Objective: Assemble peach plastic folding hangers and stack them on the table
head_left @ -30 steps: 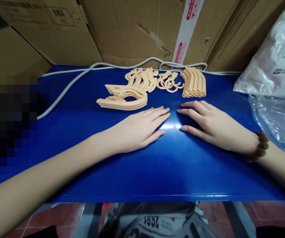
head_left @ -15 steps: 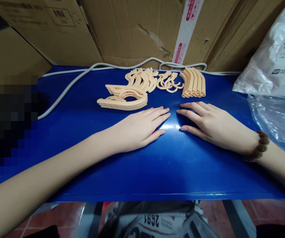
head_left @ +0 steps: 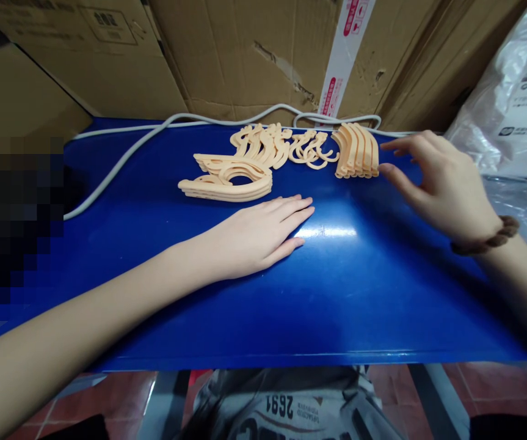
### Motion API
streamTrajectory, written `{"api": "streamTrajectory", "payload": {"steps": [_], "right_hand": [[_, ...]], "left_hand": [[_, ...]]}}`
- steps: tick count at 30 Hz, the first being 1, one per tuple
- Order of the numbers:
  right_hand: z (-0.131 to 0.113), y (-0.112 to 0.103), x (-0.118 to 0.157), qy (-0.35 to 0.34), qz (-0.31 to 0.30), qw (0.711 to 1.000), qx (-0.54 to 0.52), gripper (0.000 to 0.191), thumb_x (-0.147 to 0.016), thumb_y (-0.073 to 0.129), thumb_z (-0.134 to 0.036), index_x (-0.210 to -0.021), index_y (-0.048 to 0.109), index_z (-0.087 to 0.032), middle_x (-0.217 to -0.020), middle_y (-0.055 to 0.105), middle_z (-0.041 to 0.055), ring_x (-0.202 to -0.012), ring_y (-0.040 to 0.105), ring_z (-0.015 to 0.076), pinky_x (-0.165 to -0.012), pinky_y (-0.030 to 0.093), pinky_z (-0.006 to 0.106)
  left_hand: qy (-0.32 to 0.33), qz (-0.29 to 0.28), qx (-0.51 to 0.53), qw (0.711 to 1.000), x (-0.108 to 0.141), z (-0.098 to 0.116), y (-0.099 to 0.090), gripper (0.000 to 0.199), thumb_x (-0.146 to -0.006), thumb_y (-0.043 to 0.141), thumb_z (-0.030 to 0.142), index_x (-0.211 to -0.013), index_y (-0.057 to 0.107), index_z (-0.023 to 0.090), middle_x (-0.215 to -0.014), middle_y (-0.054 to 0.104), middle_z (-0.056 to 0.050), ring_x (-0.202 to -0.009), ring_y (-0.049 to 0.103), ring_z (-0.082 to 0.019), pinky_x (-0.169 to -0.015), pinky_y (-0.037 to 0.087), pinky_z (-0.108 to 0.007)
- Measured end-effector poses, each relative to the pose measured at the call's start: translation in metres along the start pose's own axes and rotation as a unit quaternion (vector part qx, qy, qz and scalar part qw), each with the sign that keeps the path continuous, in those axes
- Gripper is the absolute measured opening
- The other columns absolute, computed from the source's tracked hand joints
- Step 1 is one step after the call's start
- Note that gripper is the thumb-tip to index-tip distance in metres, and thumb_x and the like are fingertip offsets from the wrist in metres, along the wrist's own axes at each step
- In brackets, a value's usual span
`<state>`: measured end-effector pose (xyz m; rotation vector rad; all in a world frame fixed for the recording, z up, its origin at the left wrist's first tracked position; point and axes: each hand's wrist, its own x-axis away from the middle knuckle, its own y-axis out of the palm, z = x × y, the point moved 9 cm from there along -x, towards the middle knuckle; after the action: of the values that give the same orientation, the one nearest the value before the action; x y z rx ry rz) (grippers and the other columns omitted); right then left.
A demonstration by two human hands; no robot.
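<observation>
Right hand (head_left: 449,189) moved far, now just right of bars (head_left: 357,150), fingers parted, bars within reach; left hand (head_left: 254,235) flat, empty.

- A shiny blue table (head_left: 263,318)
- Left hand (head_left: 261,235) flat on it
- Farther back, all cream: stacked frames (head_left: 233,192), wavy strips (head_left: 265,145), hooks (head_left: 309,148), curved pieces (head_left: 357,151) side by side
- White cable (head_left: 174,116) winding behind
- Plastic bag (head_left: 510,119), right end

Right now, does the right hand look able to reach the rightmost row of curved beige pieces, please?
Probably yes: the right hand is open just beside the curved beige pieces, with nothing visible in between.
</observation>
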<state>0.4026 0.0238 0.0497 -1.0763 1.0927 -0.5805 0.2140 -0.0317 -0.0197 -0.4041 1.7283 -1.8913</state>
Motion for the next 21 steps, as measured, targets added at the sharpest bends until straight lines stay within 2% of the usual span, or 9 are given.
{"api": "streamTrajectory", "payload": {"steps": [2, 5, 8, 12, 16, 21], "right_hand": [[0.013, 0.012, -0.002, 0.016, -0.031, 0.999, 0.033, 0.053, -0.102, 0.042, -0.044, -0.134, 0.062, -0.006, -0.126, 0.066, 0.0228, -0.117, 0.062, 0.0361, -0.098, 0.05, 0.048], [0.022, 0.035, -0.002, 0.001, -0.087, 0.995, 0.056, 0.056, -0.099, 0.047, -0.04, -0.142, 0.056, -0.004, -0.136, 0.062, 0.0237, -0.119, 0.061, 0.0372, -0.103, 0.049, 0.049], [0.026, 0.046, 0.0, -0.006, -0.109, 0.992, 0.063, 0.057, -0.1, 0.045, -0.042, -0.143, 0.055, -0.006, -0.136, 0.062, 0.0229, -0.117, 0.062, 0.0375, -0.102, 0.049, 0.05], [0.023, 0.042, -0.002, 0.003, -0.093, 0.991, 0.092, 0.055, -0.1, 0.042, -0.045, -0.134, 0.061, -0.007, -0.125, 0.065, 0.0225, -0.108, 0.063, 0.0367, -0.094, 0.05, 0.046], [0.018, 0.036, -0.005, 0.017, -0.079, 0.983, 0.167, 0.049, -0.099, 0.04, -0.048, -0.116, 0.068, -0.012, -0.11, 0.069, 0.0185, -0.1, 0.064, 0.0349, -0.083, 0.047, 0.042], [0.021, 0.034, -0.005, 0.025, -0.062, 0.979, 0.195, 0.039, -0.098, 0.042, -0.042, -0.104, 0.07, -0.015, -0.093, 0.075, 0.0139, -0.09, 0.067, 0.0319, -0.084, 0.042, 0.043]], "left_hand": [[0.001, -0.001, -0.001, 1.0, 0.0, 0.0, 0.0, 0.055, -0.109, 0.037, 0.037, -0.153, 0.044, 0.005, -0.161, 0.043, -0.016, -0.151, 0.039, -0.028, -0.126, 0.031, -0.041], [-0.002, -0.006, -0.006, 1.0, -0.001, 0.0, 0.001, 0.055, -0.11, 0.036, 0.037, -0.153, 0.043, 0.005, -0.161, 0.042, -0.016, -0.151, 0.038, -0.028, -0.126, 0.031, -0.042], [-0.005, -0.007, -0.008, 1.0, -0.001, 0.0, 0.001, 0.055, -0.11, 0.036, 0.038, -0.154, 0.043, 0.006, -0.161, 0.042, -0.016, -0.151, 0.038, -0.028, -0.126, 0.031, -0.042], [-0.005, -0.006, -0.009, 1.0, 0.0, 0.0, 0.001, 0.055, -0.109, 0.037, 0.037, -0.155, 0.042, 0.007, -0.162, 0.04, -0.015, -0.151, 0.038, -0.028, -0.126, 0.031, -0.042], [-0.007, -0.013, -0.011, 1.0, -0.001, 0.0, 0.001, 0.056, -0.109, 0.037, 0.038, -0.155, 0.041, 0.006, -0.162, 0.04, -0.016, -0.151, 0.037, -0.028, -0.126, 0.03, -0.041], [-0.005, -0.013, -0.012, 1.0, -0.001, 0.0, 0.001, 0.056, -0.11, 0.036, 0.038, -0.155, 0.042, 0.006, -0.162, 0.04, -0.016, -0.151, 0.037, -0.028, -0.126, 0.03, -0.042]]}}
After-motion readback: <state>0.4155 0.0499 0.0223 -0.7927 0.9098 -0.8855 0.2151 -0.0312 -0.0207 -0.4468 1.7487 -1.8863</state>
